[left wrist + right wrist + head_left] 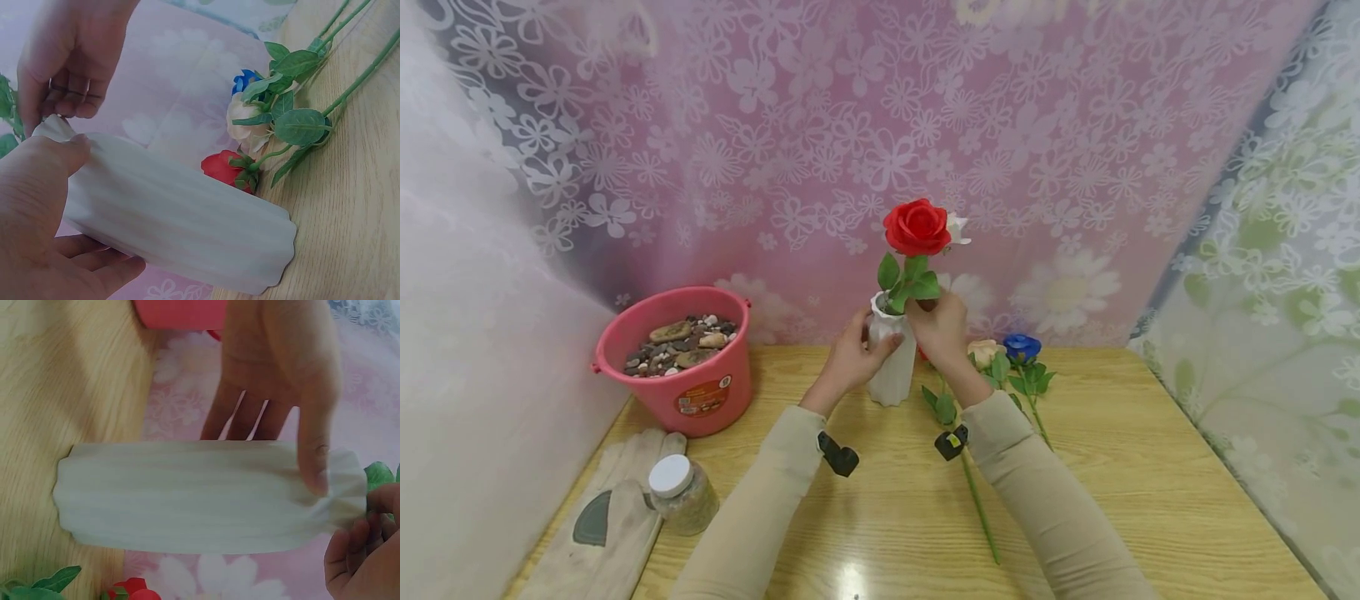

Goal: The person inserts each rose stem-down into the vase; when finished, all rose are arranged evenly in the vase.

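Red rose (917,227) being seated in white vase (892,367) at bench centre. Left hand (852,357) wraps vase; right hand (938,327) pinches stem at rim. Spare roses (1011,354) at 3 o'clock. Next likely: release stem gently, keep vase steady.

Looks like a small home craft or flower-arranging corner, not a workshop: wooden table (1150,467) boxed in by floral lace curtains (820,142) on three sides. Left of the left hand (850,360) sit a pink bucket (700,400) of pebbles, work gloves (610,508) and a lidded jar (681,494). Artificial roses (1007,354) lie just right of the right hand (942,329).
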Available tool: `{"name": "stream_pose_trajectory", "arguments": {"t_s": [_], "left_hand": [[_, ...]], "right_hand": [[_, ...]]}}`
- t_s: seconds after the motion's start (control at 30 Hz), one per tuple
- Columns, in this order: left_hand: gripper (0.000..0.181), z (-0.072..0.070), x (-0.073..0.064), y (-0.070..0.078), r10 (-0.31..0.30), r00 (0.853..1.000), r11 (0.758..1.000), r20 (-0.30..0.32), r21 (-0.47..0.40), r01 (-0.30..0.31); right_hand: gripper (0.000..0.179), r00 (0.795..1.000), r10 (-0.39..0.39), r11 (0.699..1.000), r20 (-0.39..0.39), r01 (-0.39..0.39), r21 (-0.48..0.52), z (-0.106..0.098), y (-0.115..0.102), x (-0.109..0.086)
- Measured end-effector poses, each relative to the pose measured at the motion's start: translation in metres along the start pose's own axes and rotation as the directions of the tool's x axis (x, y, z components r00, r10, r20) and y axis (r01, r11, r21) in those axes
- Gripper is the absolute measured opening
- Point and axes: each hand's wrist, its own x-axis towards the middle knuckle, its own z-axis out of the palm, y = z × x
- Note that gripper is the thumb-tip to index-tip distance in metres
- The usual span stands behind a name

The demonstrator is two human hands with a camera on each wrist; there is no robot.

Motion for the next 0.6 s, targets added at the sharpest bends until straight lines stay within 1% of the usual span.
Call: {"name": "stream_pose_trajectory", "arguments": {"t_s": [0.17, 0.37, 0.5, 0.6], "left_hand": [[0.078, 0.000, 0.000, -0.001, 0.007, 1.000, 1.000, 0.006, -0.003, -0.007], [0.077, 0.001, 0.001, -0.002, 0.011, 1.000, 1.000, 0.004, -0.017, -0.011], [0.077, 0.000, 0.001, -0.002, 0.017, 1.000, 1.000, 0.003, -0.019, -0.017], [0.078, 0.000, 0.002, -0.003, 0.020, 1.000, 1.000, 0.003, -0.025, -0.020]], "right_hand": [[0.012, 0.999, 0.042, 0.999, 0.012, -0.042, -0.032, 0.003, 0.001, -0.002], [0.014, 0.999, 0.041, 0.999, 0.000, -0.041, -0.017, 0.004, 0.003, -0.004], [0.018, 0.998, 0.065, 0.998, -0.016, -0.065, 0.009, -0.001, 0.006, -0.007], [0.021, 0.996, 0.090, 0.996, -0.006, -0.090, 0.015, -0.007, 0.008, -0.009]]}}
